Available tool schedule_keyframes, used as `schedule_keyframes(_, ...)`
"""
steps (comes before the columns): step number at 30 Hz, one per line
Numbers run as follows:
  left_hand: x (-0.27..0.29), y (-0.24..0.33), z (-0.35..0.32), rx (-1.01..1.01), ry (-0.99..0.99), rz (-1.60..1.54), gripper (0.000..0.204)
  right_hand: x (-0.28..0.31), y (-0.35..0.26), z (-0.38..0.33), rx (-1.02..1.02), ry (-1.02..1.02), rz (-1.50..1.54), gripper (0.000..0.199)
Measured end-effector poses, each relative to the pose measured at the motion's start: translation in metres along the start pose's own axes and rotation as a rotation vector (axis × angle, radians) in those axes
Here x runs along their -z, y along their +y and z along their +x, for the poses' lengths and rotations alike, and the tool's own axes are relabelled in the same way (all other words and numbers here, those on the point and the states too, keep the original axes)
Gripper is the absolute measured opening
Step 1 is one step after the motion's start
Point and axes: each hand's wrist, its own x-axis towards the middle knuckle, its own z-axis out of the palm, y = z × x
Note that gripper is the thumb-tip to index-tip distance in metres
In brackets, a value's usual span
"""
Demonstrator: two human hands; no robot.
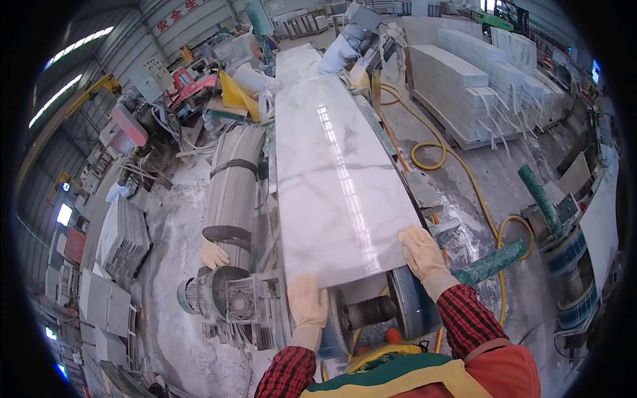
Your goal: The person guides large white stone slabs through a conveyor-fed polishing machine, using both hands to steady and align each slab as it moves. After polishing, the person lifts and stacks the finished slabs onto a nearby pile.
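A long, polished white marble slab (338,172) with grey veins stretches away from me on a conveyor, its glossy top reflecting a row of lights. My left hand (307,308), in a cream work glove, grips the slab's near left corner with fingers over the edge. At the near right corner my right hand (423,257), gloved alike, has its fingers curled onto the slab's edge. Both thumbs are hard to make out. Below the near edge, between my hands, sits a blue-sided roller (413,302) with a dark ribbed shaft (371,312).
Left of the slab are a strapped bundle of stone strips (233,179), a motor with gearbox (225,297) and another cream glove (213,253). On the right lie a yellow hose (472,182), a green post (491,261) and stacked stone slabs (458,96). Machinery stands farther back.
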Motion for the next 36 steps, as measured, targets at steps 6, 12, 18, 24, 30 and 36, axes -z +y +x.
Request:
schedule_keyframes(6,0.008,0.006,0.0,0.006,-0.027,-0.03,0.063,0.003,-0.002,-0.002,0.009,0.012,0.003,0.028)
schedule_keyframes(12,0.008,0.004,-0.005,0.006,-0.03,-0.032,0.063,0.007,-0.007,-0.002,-0.002,-0.006,0.009,0.025)
schedule_keyframes(18,0.005,0.004,-0.011,0.001,-0.02,-0.025,0.063,0.008,-0.006,-0.007,-0.004,-0.034,-0.01,0.025)
schedule_keyframes(24,0.006,0.004,-0.014,-0.005,-0.004,-0.025,0.062,0.009,-0.009,-0.009,-0.004,-0.031,-0.015,0.026)
schedule_keyframes(30,0.007,0.005,-0.018,0.0,-0.004,-0.042,0.062,0.011,-0.012,-0.012,0.007,-0.013,-0.017,0.027)
schedule_keyframes(36,0.009,0.008,-0.02,0.015,-0.023,-0.041,0.062,0.01,-0.013,-0.016,0.014,0.017,-0.031,0.029)
